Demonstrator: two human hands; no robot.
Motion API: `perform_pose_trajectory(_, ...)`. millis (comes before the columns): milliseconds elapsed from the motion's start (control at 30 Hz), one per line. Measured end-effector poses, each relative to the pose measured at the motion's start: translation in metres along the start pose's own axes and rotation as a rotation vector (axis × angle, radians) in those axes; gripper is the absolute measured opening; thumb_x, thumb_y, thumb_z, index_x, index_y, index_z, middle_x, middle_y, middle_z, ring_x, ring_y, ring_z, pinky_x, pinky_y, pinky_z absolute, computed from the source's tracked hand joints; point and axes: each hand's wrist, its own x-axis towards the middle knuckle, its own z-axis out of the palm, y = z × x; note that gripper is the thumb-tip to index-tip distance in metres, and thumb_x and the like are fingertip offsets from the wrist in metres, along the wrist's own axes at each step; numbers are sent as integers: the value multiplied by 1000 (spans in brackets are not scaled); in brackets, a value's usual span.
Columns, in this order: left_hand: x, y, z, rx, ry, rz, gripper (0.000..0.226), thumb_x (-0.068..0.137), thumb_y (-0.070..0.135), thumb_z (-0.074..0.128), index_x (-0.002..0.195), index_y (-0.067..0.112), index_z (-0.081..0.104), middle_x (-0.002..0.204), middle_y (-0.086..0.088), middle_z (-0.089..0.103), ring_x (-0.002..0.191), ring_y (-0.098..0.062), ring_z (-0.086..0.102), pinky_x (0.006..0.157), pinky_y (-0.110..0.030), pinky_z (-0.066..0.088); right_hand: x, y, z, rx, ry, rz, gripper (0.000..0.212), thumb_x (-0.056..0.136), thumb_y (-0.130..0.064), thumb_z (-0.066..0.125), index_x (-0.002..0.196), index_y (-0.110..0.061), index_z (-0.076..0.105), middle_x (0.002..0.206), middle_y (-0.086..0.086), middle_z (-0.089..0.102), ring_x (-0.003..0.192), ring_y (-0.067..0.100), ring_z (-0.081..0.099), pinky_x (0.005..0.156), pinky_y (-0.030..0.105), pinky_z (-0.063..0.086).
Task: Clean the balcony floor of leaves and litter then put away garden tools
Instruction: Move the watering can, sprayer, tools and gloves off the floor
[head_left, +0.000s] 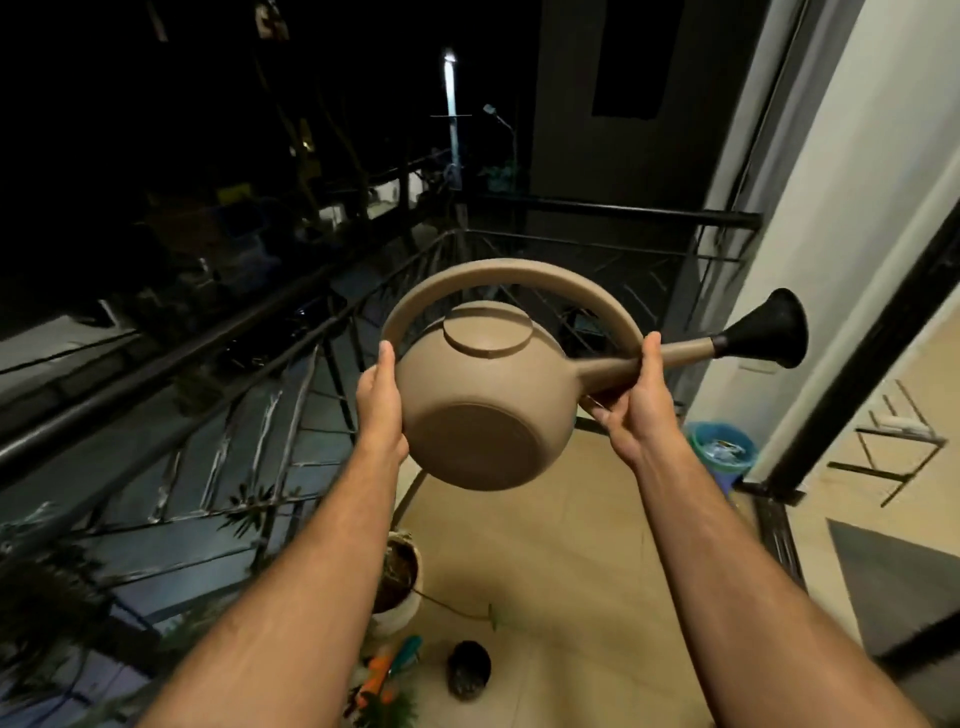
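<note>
We hold the beige watering can (470, 410) tilted aloft over the balcony floor (561, 545), left hand (382, 402) flat against its body, right hand (636, 402) gripping the spout, seemingly to stow it.

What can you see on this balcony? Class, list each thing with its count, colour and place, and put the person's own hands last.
watering can: one, tan with a black rose on the spout, held up at mid-frame, its base tilted toward the camera
railing: one, dark metal, along the left and far side
plant pot: one, pale, on the floor by the railing
small tools: a few, orange and teal, on the floor below the pot, blurred
dark round thing: one, on the tiles, too blurred to name
bin: one, blue-green, by the right wall
floor tiles: beige
left hand: presses flat on the can's body
right hand: grips the spout
</note>
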Motion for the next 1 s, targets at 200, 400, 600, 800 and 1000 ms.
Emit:
perform_pose_trajectory(200, 51, -32, 62, 23, 13, -32, 43, 95, 58, 53, 105, 18, 64, 111, -15, 70, 105, -34, 67, 91, -55, 55, 79, -16, -18, 45, 24, 7, 77, 90, -60, 58, 151, -21, 31, 145, 13, 51, 131, 28, 51, 112, 60, 35)
perform_pose_trajectory(400, 110, -78, 147, -6, 36, -24, 43, 93, 58, 56, 108, 18, 63, 111, -12, 71, 106, -32, 67, 91, -53, 56, 185, -55, -42, 46, 31, 55, 85, 87, -61, 61, 154, -22, 26, 155, 15, 38, 143, 31, 37, 113, 58, 35)
perform_pose_trajectory(600, 155, -117, 223, 24, 100, -32, 56, 90, 65, 54, 118, 18, 65, 112, -9, 72, 104, -27, 69, 89, -50, 57, 291, -96, -60, 13, -1, 122, 84, 90, -58, 60, 155, -18, 26, 157, 16, 35, 144, 31, 35, 115, 55, 33)
perform_pose_trajectory(800, 210, -150, 263, 87, 127, -57, 72, 83, 78, 49, 118, 17, 65, 112, -11, 72, 105, -28, 68, 92, -55, 55, 385, -86, -68, 14, -4, 203, 87, 89, -63, 56, 157, -21, 20, 161, 15, 24, 149, 31, 25, 118, 54, 28)
perform_pose_trajectory(1000, 297, -172, 275, 98, 145, -129, 63, 92, 71, 42, 121, 21, 67, 114, -8, 73, 108, -26, 69, 91, -49, 56, 476, -60, -49, 37, -38, 268, 78, 94, -59, 49, 155, -16, 26, 156, 17, 34, 143, 31, 37, 120, 50, 26)
